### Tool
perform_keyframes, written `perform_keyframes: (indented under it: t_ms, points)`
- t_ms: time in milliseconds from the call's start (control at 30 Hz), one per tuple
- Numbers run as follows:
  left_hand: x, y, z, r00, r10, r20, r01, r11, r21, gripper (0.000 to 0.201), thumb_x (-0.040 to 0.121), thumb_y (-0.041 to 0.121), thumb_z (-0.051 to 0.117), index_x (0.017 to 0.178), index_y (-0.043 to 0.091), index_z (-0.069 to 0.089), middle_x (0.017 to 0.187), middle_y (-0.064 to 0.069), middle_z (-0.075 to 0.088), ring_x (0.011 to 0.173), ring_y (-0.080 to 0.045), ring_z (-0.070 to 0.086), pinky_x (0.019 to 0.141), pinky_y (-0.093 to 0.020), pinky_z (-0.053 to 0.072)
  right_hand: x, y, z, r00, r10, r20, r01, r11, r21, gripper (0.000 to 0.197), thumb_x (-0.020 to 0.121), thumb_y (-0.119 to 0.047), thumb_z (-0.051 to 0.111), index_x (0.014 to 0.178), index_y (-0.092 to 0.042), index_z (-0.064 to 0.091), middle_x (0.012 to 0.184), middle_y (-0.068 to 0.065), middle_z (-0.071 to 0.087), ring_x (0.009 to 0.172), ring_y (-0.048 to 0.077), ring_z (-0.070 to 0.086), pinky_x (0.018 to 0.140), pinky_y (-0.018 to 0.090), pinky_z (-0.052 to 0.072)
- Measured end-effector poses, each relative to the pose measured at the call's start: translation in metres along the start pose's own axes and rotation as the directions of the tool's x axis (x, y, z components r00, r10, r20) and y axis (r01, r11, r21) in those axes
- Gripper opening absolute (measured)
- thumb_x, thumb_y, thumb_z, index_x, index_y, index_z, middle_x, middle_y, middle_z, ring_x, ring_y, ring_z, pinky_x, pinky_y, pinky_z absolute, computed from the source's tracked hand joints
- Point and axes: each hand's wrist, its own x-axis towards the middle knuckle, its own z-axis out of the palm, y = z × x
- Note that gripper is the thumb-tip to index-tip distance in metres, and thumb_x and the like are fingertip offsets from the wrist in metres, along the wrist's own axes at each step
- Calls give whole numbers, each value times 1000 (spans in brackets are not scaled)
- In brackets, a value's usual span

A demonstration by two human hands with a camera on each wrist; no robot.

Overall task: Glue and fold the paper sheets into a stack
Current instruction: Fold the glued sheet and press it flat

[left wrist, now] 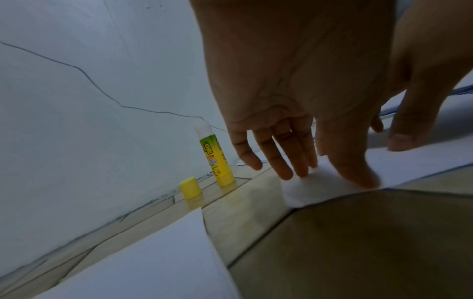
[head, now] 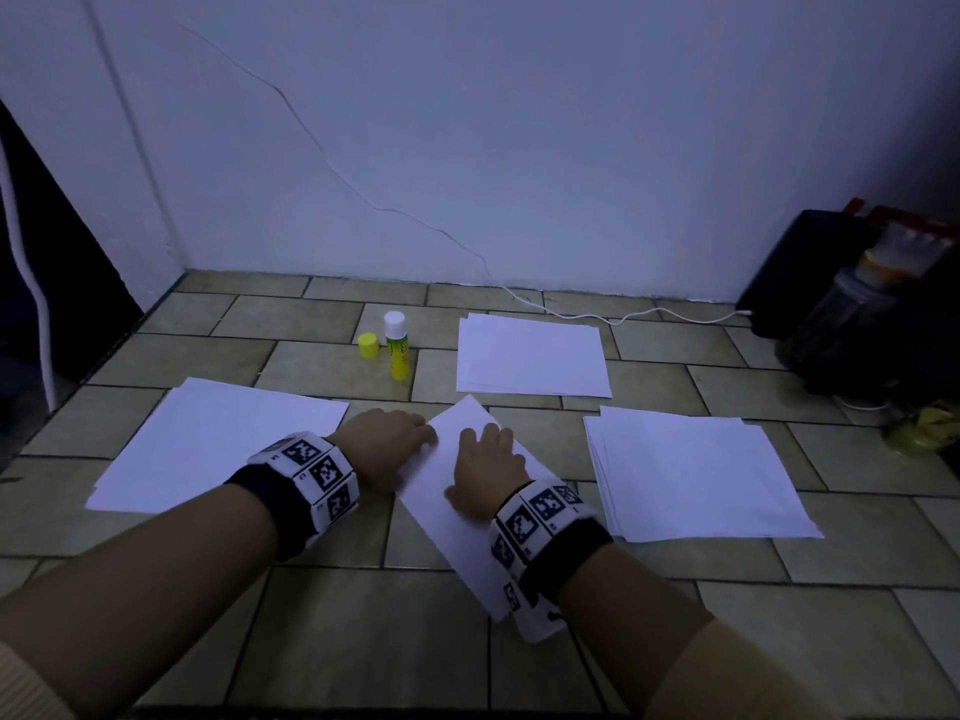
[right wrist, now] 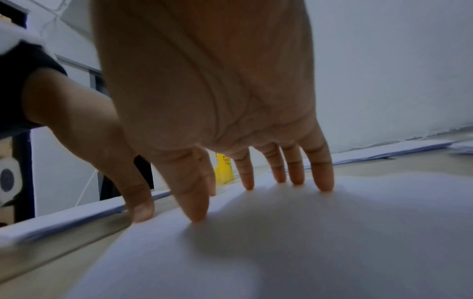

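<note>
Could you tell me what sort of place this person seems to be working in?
Probably a corner of a home or small room, with the work done on a tiled surface against a plain white wall. A loose white cable trails along the wall's foot, and dark bags and a bottle stand at the right.

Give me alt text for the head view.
Both hands, left hand and right hand, press flat on a folded sheet on the tiled floor. Three paper piles surround it; an uncapped glue stick stands behind.
</note>
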Motion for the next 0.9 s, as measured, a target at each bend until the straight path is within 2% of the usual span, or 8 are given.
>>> perform_keyframes:
  t_ms: [100, 167, 267, 333, 467, 600, 767, 900]
  points:
    - [-4, -5, -1, 999, 40, -20, -40, 999, 14, 60, 78, 37, 75, 130, 26, 47, 130, 0, 49, 120, -20, 44, 94, -31, 38, 3, -7, 2, 998, -60, 19, 60, 997, -37, 47, 89, -21, 55, 130, -11, 35, 139, 12, 30, 129, 31, 27, 94, 41, 34]
    - [-4, -4, 4, 999, 34, -37, -34, 999, 7, 78, 72, 47, 78, 136, 19, 41, 139, -3, 41, 127, -21, 38, 99, -32, 36, 6, -9, 1, 990, -114, 86, 116, 993, -24, 57, 88, -21, 55, 138, -12, 28, 147, 11, 22, 136, 29, 21, 103, 46, 30]
    - [0, 0, 16, 998, -44, 48, 45, 999, -19, 122, 70, 61, 74, 152, 1, 6, 160, -13, 5, 147, -25, 10, 119, -39, 17, 10, -12, 2, 956, -189, 225, 191, 982, 13, 77, 94, -21, 48, 151, -9, -2, 160, 3, -7, 147, 20, -7, 118, 49, 6]
    - [1, 1, 23, 990, -81, 117, 85, 996, -25, 131, 71, 66, 69, 150, -2, -12, 159, -17, -13, 148, -28, -8, 120, -43, 4, 12, -12, 4, 944, -218, 249, 222, 975, 12, 80, 96, -22, 44, 151, -10, -12, 160, -1, -15, 147, 15, -14, 119, 47, -3]
    - [1, -2, 28, 987, -80, 140, 100, 985, -139, 132, 73, 62, 70, 147, -4, -18, 157, -19, -22, 147, -29, -15, 119, -39, 0, 21, 5, -6, 931, -233, 282, 249, 968, -23, 79, 96, -30, 46, 153, -18, -7, 160, -6, -12, 147, 9, -8, 118, 50, -5]
    - [2, -6, 33, 989, -62, 134, 90, 974, -209, 134, 71, 62, 71, 148, 1, -20, 157, -15, -25, 147, -30, -16, 119, -42, 1, 25, 43, -25, 954, -111, 280, 103, 994, 43, 75, 95, -43, 45, 153, -24, 0, 161, -6, -6, 148, 15, 5, 117, 48, -9]
    - [3, -10, 38, 991, -46, 129, 70, 979, -190, 133, 72, 65, 67, 148, 3, -22, 157, -14, -25, 147, -26, -17, 118, -40, -6, 25, 79, -35, 957, -16, 289, -7, 997, 75, 81, 93, -59, 41, 153, -24, 0, 161, -6, -6, 148, 19, 10, 116, 47, -7]
    - [3, -12, 36, 990, -49, 134, 70, 986, -152, 133, 71, 66, 68, 148, 4, -22, 157, -12, -25, 147, -24, -15, 118, -43, -5, 24, 90, -32, 971, 31, 238, -43, 998, 43, 91, 88, -57, 54, 153, -22, 0, 161, -5, -2, 148, 20, 9, 117, 49, -9]
